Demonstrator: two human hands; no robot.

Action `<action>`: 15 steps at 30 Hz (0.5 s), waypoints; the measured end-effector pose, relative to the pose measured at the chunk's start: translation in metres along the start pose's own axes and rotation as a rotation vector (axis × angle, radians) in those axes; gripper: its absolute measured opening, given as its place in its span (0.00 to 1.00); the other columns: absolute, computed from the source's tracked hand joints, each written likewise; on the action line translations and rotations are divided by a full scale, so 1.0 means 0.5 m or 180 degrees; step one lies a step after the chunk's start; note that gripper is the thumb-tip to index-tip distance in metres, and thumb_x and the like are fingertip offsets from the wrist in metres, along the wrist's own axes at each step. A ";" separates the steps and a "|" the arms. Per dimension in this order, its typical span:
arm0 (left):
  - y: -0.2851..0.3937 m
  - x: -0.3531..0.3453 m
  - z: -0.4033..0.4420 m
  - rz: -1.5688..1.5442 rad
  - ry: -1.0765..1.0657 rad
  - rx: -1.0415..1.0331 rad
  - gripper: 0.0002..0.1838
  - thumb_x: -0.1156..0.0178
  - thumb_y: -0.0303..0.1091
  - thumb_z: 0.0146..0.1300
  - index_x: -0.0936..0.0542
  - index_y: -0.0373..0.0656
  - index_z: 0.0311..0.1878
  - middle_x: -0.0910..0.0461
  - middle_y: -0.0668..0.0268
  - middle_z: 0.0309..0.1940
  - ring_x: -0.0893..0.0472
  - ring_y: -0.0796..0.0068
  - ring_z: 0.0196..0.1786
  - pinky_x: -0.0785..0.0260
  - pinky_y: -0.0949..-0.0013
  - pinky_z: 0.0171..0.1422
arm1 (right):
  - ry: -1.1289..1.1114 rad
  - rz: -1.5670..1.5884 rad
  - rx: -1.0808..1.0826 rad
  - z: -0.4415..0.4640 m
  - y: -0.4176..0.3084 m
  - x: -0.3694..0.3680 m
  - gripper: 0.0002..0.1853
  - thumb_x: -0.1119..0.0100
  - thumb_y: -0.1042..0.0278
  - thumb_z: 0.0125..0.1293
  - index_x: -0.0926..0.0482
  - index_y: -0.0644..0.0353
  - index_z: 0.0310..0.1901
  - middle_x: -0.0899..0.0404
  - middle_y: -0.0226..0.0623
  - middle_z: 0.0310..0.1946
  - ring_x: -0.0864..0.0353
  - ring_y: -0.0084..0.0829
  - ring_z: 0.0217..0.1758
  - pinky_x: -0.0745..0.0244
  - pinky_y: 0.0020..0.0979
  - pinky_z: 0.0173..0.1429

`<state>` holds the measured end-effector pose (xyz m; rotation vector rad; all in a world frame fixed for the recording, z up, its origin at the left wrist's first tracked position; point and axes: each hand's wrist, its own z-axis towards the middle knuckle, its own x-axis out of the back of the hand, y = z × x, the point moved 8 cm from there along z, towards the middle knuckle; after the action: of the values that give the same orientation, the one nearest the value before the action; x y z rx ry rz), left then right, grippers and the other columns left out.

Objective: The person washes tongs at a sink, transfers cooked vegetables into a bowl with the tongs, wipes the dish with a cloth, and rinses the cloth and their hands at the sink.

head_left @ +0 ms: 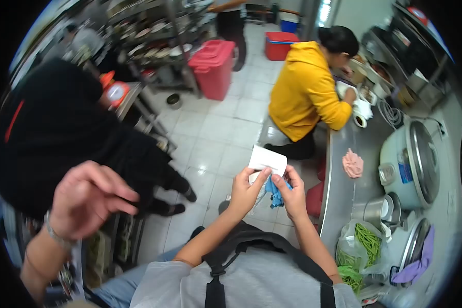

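A small white piece of paper (268, 160), curved like a slip or the end of a roll, is held up in front of my chest. My left hand (247, 189) pinches its lower left side with thumb and fingers. On the other side, my right hand (291, 194) grips the lower right edge, thumb toward me. Crumpled blue material (276, 196) hangs just below the paper between my hands; which hand bears it I cannot tell. Some clear plastic shows faintly beneath.
Another person's hand (90, 200) reaches in from the left, near a person in black (51, 128). A person in a yellow hoodie (305, 92) sits at the steel counter (341, 190). On it are a pink cloth (352, 163), green beans (368, 244) and a large cooker (398, 159).
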<state>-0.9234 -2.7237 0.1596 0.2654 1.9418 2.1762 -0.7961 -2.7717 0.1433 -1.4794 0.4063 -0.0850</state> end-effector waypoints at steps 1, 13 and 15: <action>0.036 -0.030 0.051 0.0096 -0.0143 0.0063 0.12 0.42 0.33 0.61 0.20 0.32 0.41 0.18 0.57 0.36 0.20 0.71 0.39 0.30 0.69 0.46 | 0.0309 0.0228 0.0168 0.036 -0.030 0.022 0.22 0.39 0.64 0.61 0.30 0.62 0.55 0.25 0.32 0.45 0.27 0.19 0.43 0.31 0.23 0.47; 0.321 -0.075 0.549 0.0830 -0.2937 0.1039 0.12 0.42 0.34 0.60 0.20 0.35 0.27 0.26 0.62 0.16 0.25 0.72 0.21 0.35 0.71 0.28 | -0.0361 -0.1812 0.1506 0.432 -0.243 -0.093 0.08 0.34 0.69 0.51 0.21 0.58 0.32 0.22 0.38 0.28 0.23 0.35 0.26 0.27 0.29 0.31; 0.302 -0.037 0.590 0.0391 -0.3430 0.1266 0.14 0.40 0.39 0.59 0.19 0.35 0.32 0.22 0.55 0.23 0.22 0.67 0.27 0.32 0.68 0.33 | -0.0688 -0.1683 0.1431 0.507 -0.240 -0.133 0.07 0.34 0.69 0.50 0.22 0.57 0.30 0.23 0.37 0.27 0.23 0.34 0.25 0.28 0.29 0.30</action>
<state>-0.8306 -2.4632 0.3435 1.3119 1.6249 1.1711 -0.7549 -2.5235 0.2839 -1.1012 -0.1820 -0.4066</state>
